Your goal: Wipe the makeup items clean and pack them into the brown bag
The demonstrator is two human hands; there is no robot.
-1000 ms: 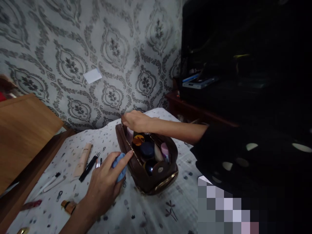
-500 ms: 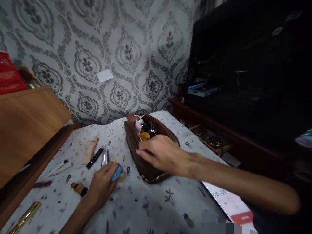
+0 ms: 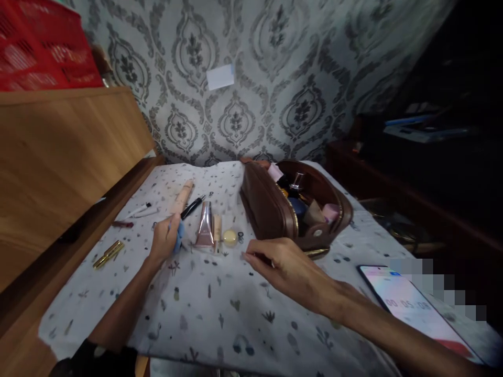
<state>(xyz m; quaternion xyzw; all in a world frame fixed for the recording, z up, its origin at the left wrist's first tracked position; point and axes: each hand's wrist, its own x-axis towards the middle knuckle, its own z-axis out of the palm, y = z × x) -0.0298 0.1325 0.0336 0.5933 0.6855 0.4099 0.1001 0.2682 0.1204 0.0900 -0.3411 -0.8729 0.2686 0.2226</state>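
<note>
My left hand (image 3: 163,240) is closed around a small, soft-looking blue thing (image 3: 179,236), just above the cloth. Next to it lie a black pen-like stick (image 3: 192,208) and a pale beige tube (image 3: 184,196). A shiny pinkish squeeze tube (image 3: 205,228), a slim cream tube (image 3: 217,230) and a round pale-yellow item (image 3: 230,238) sit between my hands. My right hand (image 3: 283,264) has its fingers pinched together in front of the brown makeup bag (image 3: 265,207); whatever they hold, if anything, is hidden. The bag is unzipped, with several cosmetics inside.
A patterned cloth (image 3: 212,319) covers the table. Gold tubes (image 3: 108,255) and thin sticks (image 3: 141,211) lie at the left, by a wooden panel (image 3: 70,141). A phone (image 3: 412,309) showing a timer lies at the right. A dark cabinet stands beyond the table's right edge.
My right hand has left the bag's opening and come down in front of it. My left hand, still on the blue thing, has moved left, off the tubes. The camera view has shifted.
</note>
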